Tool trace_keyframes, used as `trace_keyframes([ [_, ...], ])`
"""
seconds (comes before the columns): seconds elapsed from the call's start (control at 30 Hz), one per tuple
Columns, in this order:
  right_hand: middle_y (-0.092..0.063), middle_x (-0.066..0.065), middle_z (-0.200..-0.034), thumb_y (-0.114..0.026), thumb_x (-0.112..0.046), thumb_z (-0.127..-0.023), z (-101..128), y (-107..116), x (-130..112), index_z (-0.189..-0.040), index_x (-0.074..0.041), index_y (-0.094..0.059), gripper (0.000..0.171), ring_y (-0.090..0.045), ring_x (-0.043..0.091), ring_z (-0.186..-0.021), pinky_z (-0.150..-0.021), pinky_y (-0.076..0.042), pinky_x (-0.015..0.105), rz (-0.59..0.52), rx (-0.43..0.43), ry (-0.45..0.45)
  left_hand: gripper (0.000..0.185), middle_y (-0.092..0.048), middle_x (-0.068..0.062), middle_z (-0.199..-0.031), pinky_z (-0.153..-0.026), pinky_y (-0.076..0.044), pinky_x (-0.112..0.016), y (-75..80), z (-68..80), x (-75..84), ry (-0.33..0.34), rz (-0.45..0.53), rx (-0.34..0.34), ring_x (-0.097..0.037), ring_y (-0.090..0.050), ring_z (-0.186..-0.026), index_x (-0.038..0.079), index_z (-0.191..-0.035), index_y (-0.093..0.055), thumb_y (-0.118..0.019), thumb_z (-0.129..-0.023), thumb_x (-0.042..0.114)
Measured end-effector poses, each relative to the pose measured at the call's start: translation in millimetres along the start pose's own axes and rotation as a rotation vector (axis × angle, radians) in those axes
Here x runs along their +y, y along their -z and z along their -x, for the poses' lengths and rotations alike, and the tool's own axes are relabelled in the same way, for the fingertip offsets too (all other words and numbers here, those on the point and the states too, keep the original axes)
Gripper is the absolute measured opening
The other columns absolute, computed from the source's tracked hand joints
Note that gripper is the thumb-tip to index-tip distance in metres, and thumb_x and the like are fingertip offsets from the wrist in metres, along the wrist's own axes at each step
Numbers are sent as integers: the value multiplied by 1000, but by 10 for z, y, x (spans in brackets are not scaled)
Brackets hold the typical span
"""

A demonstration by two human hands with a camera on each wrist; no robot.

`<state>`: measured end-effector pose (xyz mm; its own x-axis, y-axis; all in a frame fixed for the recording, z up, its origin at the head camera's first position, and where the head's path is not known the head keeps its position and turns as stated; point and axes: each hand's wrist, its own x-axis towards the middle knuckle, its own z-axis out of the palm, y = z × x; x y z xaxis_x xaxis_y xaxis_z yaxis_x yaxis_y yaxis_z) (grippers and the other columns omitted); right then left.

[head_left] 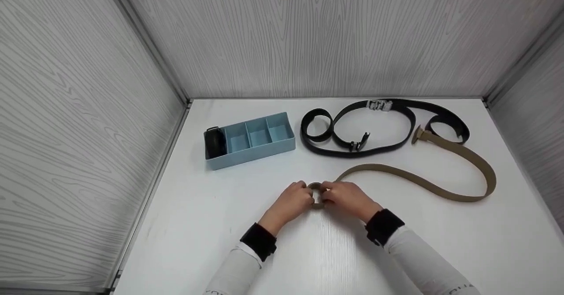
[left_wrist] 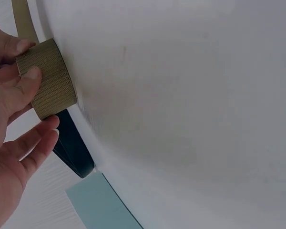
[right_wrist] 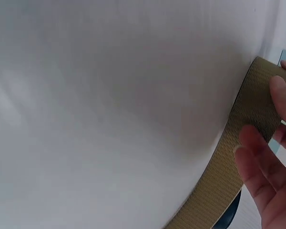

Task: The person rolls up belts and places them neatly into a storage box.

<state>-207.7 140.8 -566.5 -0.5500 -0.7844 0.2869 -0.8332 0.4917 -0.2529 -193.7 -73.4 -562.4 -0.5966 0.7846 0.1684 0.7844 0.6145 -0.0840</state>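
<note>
A tan webbing belt [head_left: 418,182] lies on the white table [head_left: 220,224], its near end wound into a small roll [head_left: 316,198]. My left hand [head_left: 303,194] pinches the roll from the left; in the left wrist view its fingers [left_wrist: 24,76] curl round the roll [left_wrist: 50,78]. From the right, my right hand [head_left: 328,195] grips the same roll. In the right wrist view its fingers [right_wrist: 269,162] lie on the belt's strap [right_wrist: 229,167].
A black belt [head_left: 374,127] with metal buckles lies looped at the back. At the back left stands a light blue divided tray [head_left: 260,147] with a rolled black belt [head_left: 215,143] in its left compartment. Grey panel walls enclose three sides.
</note>
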Motion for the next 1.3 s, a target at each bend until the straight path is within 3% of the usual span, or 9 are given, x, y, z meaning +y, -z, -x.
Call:
trace_keyframes([
  [0.13, -62, 2, -97, -80, -14, -74, 21, -6, 41, -87, -13, -75, 14, -59, 16, -74, -62, -48, 29, 69, 23, 48, 17, -70, 2, -93, -81, -48, -29, 3, -3, -60, 36, 161, -35, -16, -61, -94, 17, -89, -79, -65, -89, 8],
  [0.23, -58, 2, -92, -79, -12, -76, 19, -37, 34, -85, -13, -74, 10, -57, 17, -72, -61, -48, 30, 66, 40, 58, 13, -71, 3, -96, -80, -49, -30, -8, -15, -68, 95, 214, -41, -15, -63, -95, 16, -91, -79, -68, -88, 11],
  [0.33, -56, 3, -87, -76, -12, -79, 2, -70, 14, -82, -12, -72, 5, -55, 19, -71, -61, -47, 32, 58, 56, 42, 9, -70, 4, -94, -74, -49, -31, -13, -30, -37, 113, 188, -20, -15, -63, -91, 18, -90, -79, -71, -87, 15],
  [0.5, -56, 3, -85, -74, -11, -82, -19, -76, 11, -83, -12, -71, 3, -55, 19, -70, -61, -47, 30, 41, 33, 42, 10, -69, 3, -89, -77, -48, -30, -32, -45, -8, 55, 124, 21, -17, -62, -90, 20, -90, -79, -69, -89, 18],
  [0.63, -61, 4, -96, -79, -10, -76, 9, -21, 71, -86, -14, -74, 11, -54, 19, -75, -62, -47, 31, 44, 62, 45, 14, -70, 0, -93, -85, -48, -29, -33, -35, -48, 24, 166, 20, -19, -62, -95, 16, -91, -79, -66, -90, 13],
  [0.77, -62, 5, -112, -82, -13, -74, 30, 26, 130, -89, -17, -77, 17, -54, 22, -89, -66, -50, 32, 117, 67, 52, 16, -70, -1, -96, -89, -47, -29, -35, -19, -95, 16, 225, 5, -20, -61, -100, 13, -94, -79, -64, -90, 8],
  [0.93, -63, 6, -113, -81, -7, -75, 36, -2, 126, -94, -11, -75, 20, -56, 23, -104, -73, -53, 31, 139, 27, 77, 16, -70, -2, -98, -90, -47, -30, -40, -17, -125, 21, 249, -9, -20, -61, -102, 12, -95, -79, -64, -91, 8],
  [1.13, -61, 4, -92, -79, 1, -72, 17, -74, 55, -85, -9, -69, 19, -56, 24, -90, -70, -50, 29, 180, 64, 57, 13, -70, 2, -100, -80, -48, -32, -54, -17, -102, 87, 159, -8, -16, -62, -100, 16, -93, -78, -66, -90, 12],
  [1.3, -58, 5, -86, -77, -4, -76, 6, -115, -19, -82, -10, -68, 13, -50, 24, -79, -63, -46, 30, 178, 85, 22, 12, -69, 4, -98, -75, -49, -33, -72, -20, -22, 110, 73, 1, -17, -62, -97, 18, -93, -78, -66, -91, 16],
])
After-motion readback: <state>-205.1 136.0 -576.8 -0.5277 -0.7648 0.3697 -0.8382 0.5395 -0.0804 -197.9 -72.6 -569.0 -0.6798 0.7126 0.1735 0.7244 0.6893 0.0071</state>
